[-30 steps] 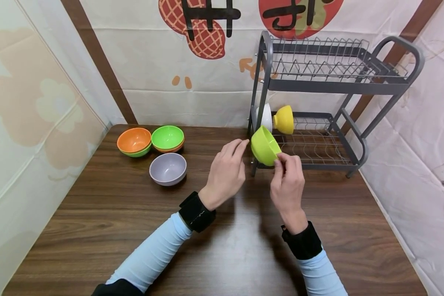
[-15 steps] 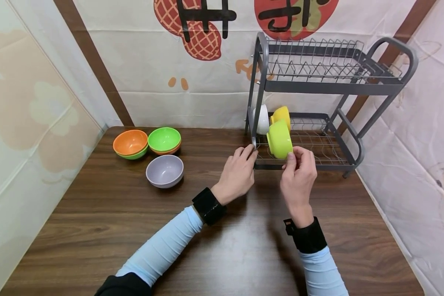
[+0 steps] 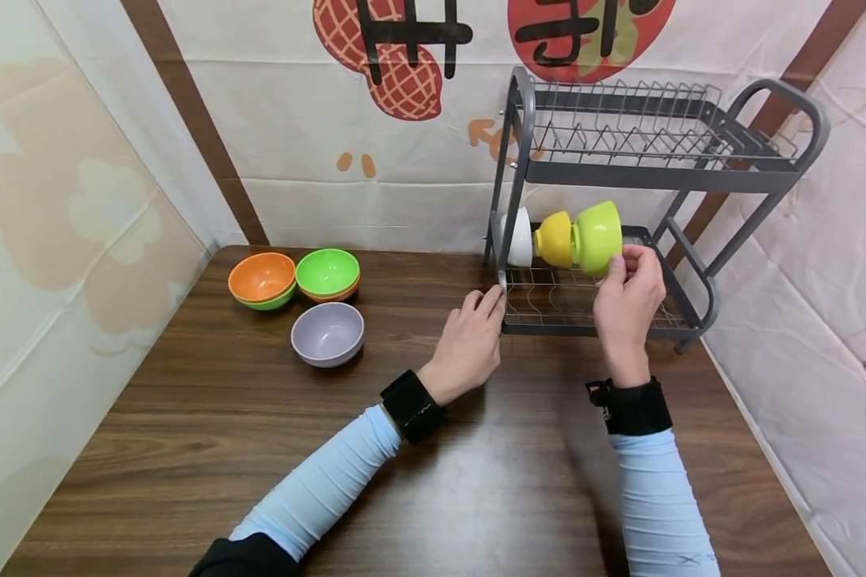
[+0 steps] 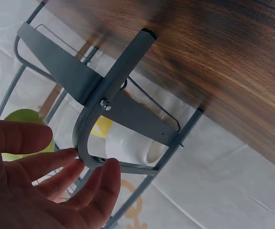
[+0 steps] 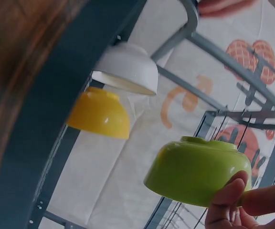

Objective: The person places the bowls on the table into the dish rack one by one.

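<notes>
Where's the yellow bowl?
In the head view, the yellow bowl is right of centre on the rack's lower tier, between the white bowl and the held lime bowl.

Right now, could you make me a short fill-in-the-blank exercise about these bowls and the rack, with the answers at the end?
1. The grip pinching the lime-green bowl is the ____ one.
2. The rack carries the white bowl and the yellow bowl on its ____ tier.
3. On the table, the orange bowl sits in a lower bowl coloured ____.

Missing words: right; lower; green.
</notes>
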`<state>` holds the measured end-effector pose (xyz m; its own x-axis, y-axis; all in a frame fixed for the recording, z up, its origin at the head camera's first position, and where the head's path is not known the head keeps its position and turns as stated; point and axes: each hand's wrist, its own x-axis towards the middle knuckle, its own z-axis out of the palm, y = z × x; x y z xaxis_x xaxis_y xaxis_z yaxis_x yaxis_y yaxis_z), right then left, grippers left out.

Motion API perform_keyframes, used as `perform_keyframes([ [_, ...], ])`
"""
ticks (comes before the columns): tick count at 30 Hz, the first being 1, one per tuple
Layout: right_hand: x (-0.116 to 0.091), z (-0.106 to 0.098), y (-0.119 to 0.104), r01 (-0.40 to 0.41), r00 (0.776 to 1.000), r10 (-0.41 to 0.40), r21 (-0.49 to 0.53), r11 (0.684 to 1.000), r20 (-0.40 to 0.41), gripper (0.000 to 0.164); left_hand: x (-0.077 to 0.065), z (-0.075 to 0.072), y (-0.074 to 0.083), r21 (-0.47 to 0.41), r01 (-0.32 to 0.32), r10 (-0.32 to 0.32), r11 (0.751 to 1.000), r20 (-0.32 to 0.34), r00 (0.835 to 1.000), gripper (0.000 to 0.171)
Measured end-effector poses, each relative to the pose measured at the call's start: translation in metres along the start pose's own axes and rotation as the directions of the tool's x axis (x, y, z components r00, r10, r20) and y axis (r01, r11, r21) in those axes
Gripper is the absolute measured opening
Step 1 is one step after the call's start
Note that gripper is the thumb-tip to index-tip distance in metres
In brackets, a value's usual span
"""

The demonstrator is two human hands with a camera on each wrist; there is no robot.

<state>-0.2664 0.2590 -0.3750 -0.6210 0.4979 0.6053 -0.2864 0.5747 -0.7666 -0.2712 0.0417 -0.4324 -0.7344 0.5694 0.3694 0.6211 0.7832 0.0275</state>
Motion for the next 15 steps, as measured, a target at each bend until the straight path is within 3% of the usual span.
perform_keyframes([
  [7, 0.044, 0.008, 0.007, -0.194, 0.978, 0.2, -0.092, 0.977, 0.063, 0.029, 0.001, 0.0, 0.0, 0.025, 0.003, -0.003, 1.0, -0.004, 1.0, 0.051],
  [15, 0.091, 0.02, 0.022, -0.33, 0.917, 0.372, -0.246, 0.911, 0.145, 0.037, -0.003, -0.001, 0.005, 0.065, -0.007, 0.008, 0.998, -0.008, 1.0, 0.05],
])
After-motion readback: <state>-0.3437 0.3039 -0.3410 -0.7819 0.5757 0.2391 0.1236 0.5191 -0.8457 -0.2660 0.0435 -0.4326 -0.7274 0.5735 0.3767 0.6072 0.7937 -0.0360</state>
